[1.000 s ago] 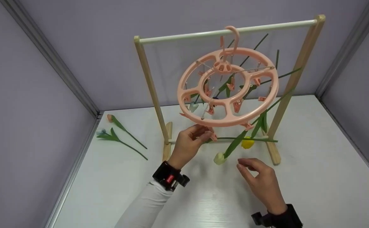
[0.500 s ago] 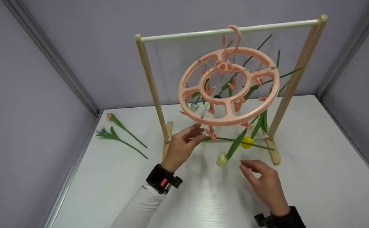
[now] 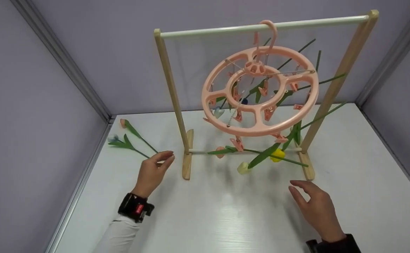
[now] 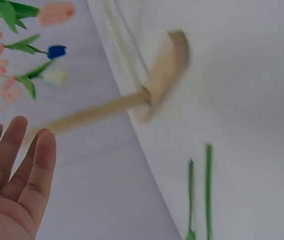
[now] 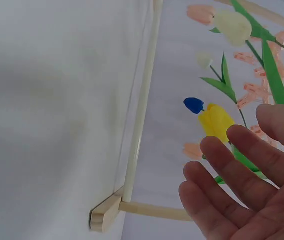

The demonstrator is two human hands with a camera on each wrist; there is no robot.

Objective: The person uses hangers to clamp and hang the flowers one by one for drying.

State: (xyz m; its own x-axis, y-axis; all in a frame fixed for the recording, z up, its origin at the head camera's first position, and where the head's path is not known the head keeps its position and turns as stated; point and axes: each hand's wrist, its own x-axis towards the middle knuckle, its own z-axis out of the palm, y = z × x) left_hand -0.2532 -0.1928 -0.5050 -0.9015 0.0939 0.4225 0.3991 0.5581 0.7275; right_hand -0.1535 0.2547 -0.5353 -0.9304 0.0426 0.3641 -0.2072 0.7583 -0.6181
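Observation:
In the head view my left hand (image 3: 154, 174) is over the table's left side, its fingertips close to the stems of two tulips lying there, a pink tulip (image 3: 123, 123) and a pale blue tulip (image 3: 113, 138). The left wrist view shows its fingers loosely extended around nothing, with the green stems (image 4: 208, 190) beyond. My right hand (image 3: 315, 207) hovers empty at the right front, fingers relaxed. A pink round clip hanger (image 3: 257, 131) carries several tulips in its clips, among them a white tulip (image 3: 243, 168), a yellow tulip (image 3: 277, 155) and another pink tulip (image 3: 220, 152).
The hanger hooks over the white top bar (image 3: 205, 31) of a wooden-legged rack. The rack's left foot (image 3: 187, 165) and right foot (image 3: 308, 170) rest on the white table (image 3: 226, 221). Stems jut out behind and right of the hanger. Grey walls enclose the table.
My left hand has let go of the front clip and moved left toward the lying tulips. A pink tulip now hangs visibly in that clip. My right hand has drifted right, its fingers spread wider.

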